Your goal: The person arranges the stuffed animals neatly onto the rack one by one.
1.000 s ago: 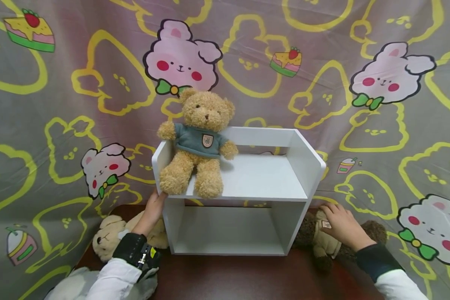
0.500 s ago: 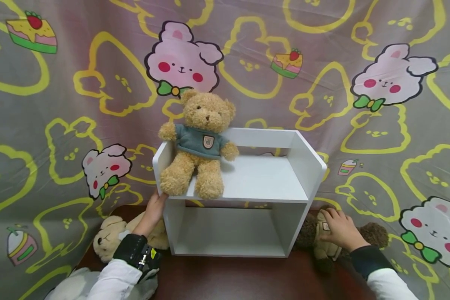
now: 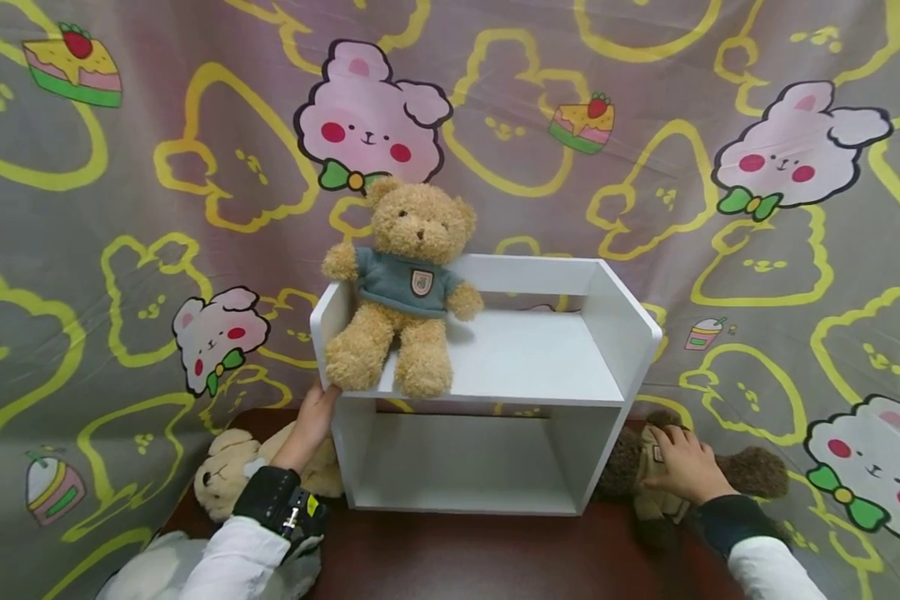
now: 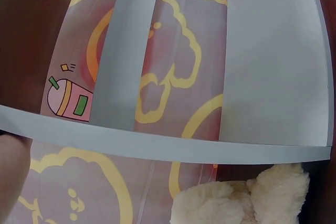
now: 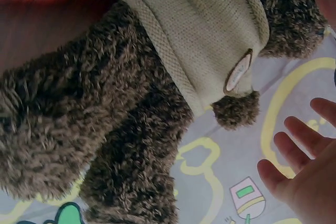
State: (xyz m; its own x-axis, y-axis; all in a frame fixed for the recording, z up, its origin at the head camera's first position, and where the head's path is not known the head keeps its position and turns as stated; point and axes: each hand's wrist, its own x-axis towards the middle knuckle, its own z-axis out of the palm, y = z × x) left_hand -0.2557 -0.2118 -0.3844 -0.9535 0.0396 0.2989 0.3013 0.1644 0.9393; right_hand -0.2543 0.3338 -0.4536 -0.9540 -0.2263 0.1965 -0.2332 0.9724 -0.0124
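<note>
A light-brown teddy bear (image 3: 407,283) in a blue-green shirt sits on the upper left of a white two-tier shelf (image 3: 525,354). My left hand (image 3: 313,427) touches the shelf's left side panel below the bear's foot; most of its fingers are hidden. In the left wrist view only a strip of that hand (image 4: 12,174) shows beside the panel edge. To the right of the shelf, my right hand (image 3: 686,467) is over a dark-brown teddy bear (image 3: 753,473) in a beige knit top. The right wrist view shows the fingers spread and slightly bent, beside the bear (image 5: 131,108).
Left of the shelf lies a cream plush dog (image 3: 221,479), partly behind my left forearm. A grey-and-white plush (image 3: 157,571) is at the lower left. The dark red-brown tabletop (image 3: 450,554) extends in front of the shelf, and a patterned curtain (image 3: 517,217) hangs behind.
My right hand has shifted slightly toward the shelf over the dark-brown bear, its wrist swinging left. The left hand stays at the side panel. The whole view has drifted a little.
</note>
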